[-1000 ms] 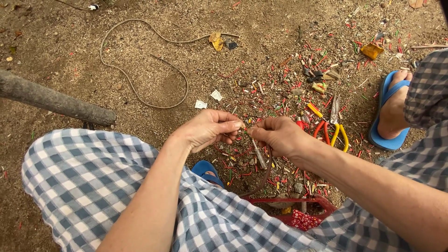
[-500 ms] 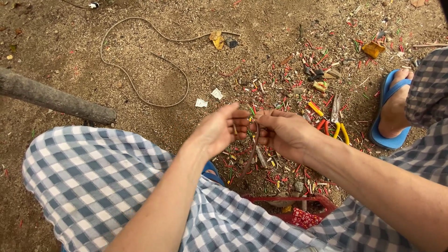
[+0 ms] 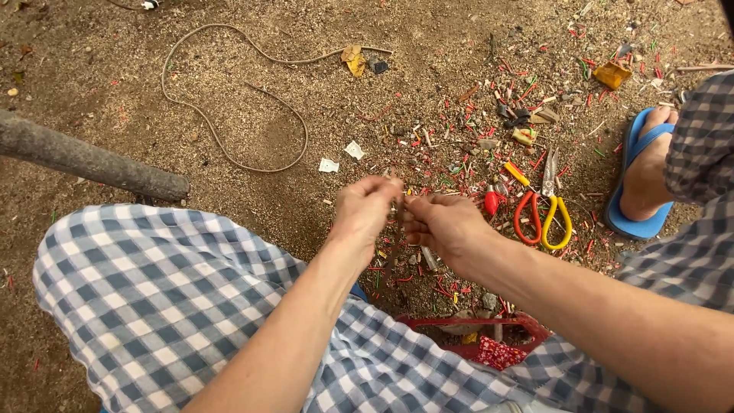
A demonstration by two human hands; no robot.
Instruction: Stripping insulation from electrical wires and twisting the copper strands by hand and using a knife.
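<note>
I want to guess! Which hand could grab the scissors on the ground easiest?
Probably the right hand: the scissors lie on the ground just to its right, while the left hand sits farther away.

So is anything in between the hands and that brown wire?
No. Both the left hand and the right hand already pinch the brown wire between their fingertips, so nothing visible sits between them.

gritty matt dirt ground (image 3: 252,138); glossy plastic-handled pliers (image 3: 543,218); soft checked cloth (image 3: 153,298)
</note>
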